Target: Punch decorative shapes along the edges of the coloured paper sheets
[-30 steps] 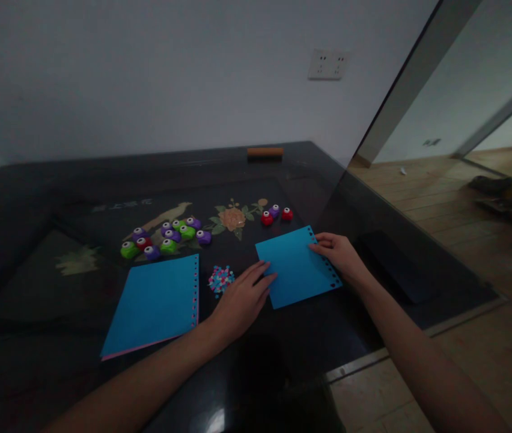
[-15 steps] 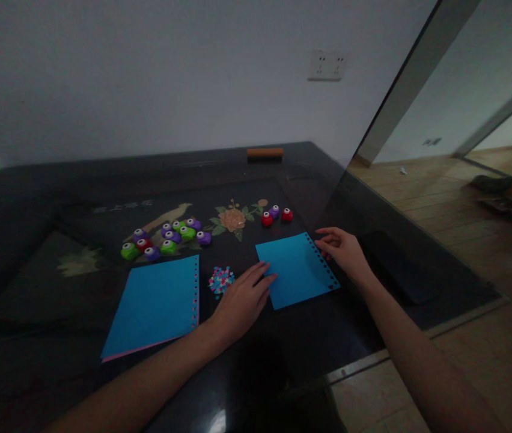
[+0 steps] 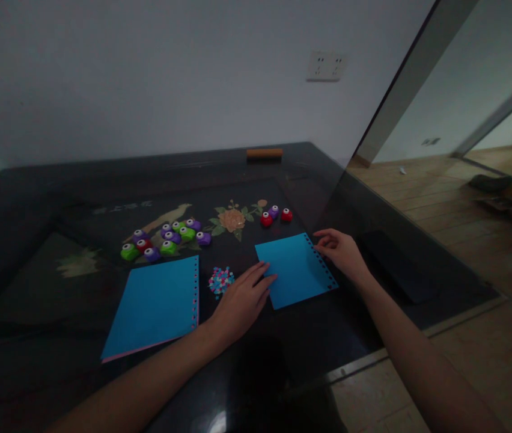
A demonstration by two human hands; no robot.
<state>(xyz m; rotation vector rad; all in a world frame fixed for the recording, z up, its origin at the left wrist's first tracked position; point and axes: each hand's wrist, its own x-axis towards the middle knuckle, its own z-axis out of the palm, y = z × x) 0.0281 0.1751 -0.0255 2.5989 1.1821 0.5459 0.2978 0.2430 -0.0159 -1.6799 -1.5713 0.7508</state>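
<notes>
— How far has the work on the small blue sheet [image 3: 295, 269] got?

— Judging by how it lies, one side is done: a row of punched holes runs along its right edge, top to bottom. The other three edges look plain. The sheet lies flat on the dark table [image 3: 57, 198], toward the right side and near the front edge.

— And the hands?

— The left hand [image 3: 242, 300] lies flat with its fingers stretched out, the tips pressing the sheet's left edge. The right hand [image 3: 341, 252] sits just beside the punched edge, fingers loosely curled and empty; I cannot tell whether they touch the paper.

— Any sign of other finished work?

— A larger blue sheet [image 3: 154, 304], with a pink one peeking out beneath it, lies to the left, also holed along its right edge. Between the two sheets is a little heap of punched scraps [image 3: 220, 280].

— The punches themselves?

— None in hand. Three small punches [image 3: 276, 214] stand beyond the small sheet, and a bigger cluster of punches [image 3: 166, 237] in green, purple and red stands beyond the larger sheet, all apart from both hands.
</notes>
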